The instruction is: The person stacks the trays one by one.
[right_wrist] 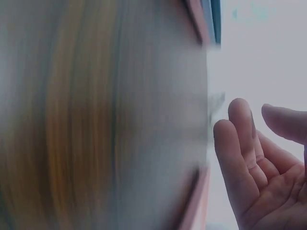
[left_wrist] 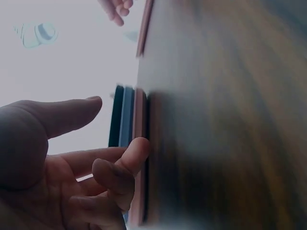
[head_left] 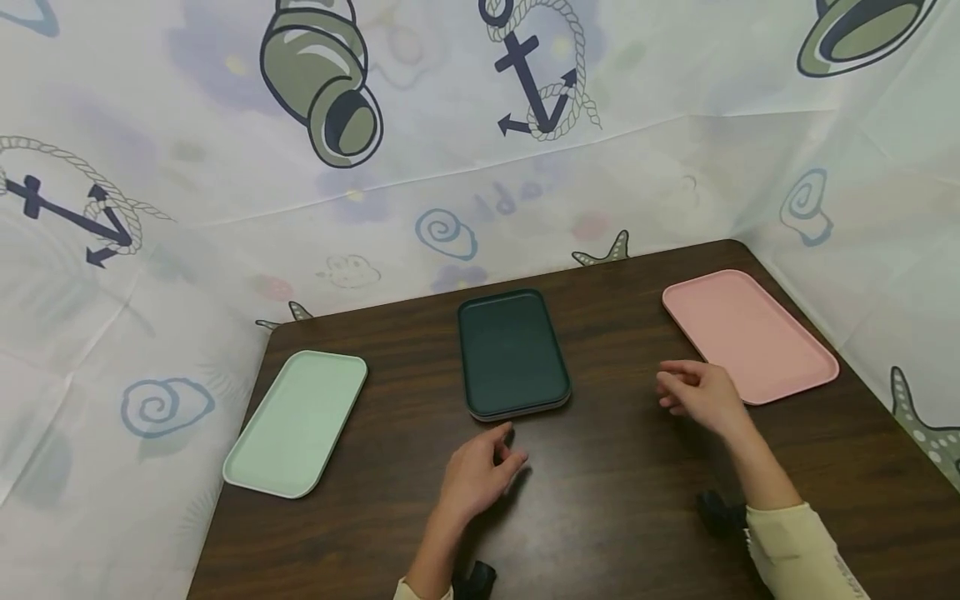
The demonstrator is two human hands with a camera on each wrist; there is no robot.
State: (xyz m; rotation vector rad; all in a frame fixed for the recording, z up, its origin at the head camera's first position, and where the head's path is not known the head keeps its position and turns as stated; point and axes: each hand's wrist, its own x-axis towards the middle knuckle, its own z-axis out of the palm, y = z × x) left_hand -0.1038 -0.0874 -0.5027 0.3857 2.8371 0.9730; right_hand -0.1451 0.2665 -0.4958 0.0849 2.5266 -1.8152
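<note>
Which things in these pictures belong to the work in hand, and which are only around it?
Likely in the work:
stack of trays, near the left hand
pink tray, near the right hand
pale green tray

Only surroundings:
table
patterned cloth

A makeshift, sheet-walled table nook of uncertain setting.
A dark wood-grain table spread from the middle to six o'clock, walled by creased pale sheeting from nine o'clock through twelve to three. It was printed in nautical style: a spyglass at eleven, a roped anchor just past twelve, a spiral shell between two and three, a starfish between three and four. Whether a home, lab or workshop lay behind could not be told.
</note>
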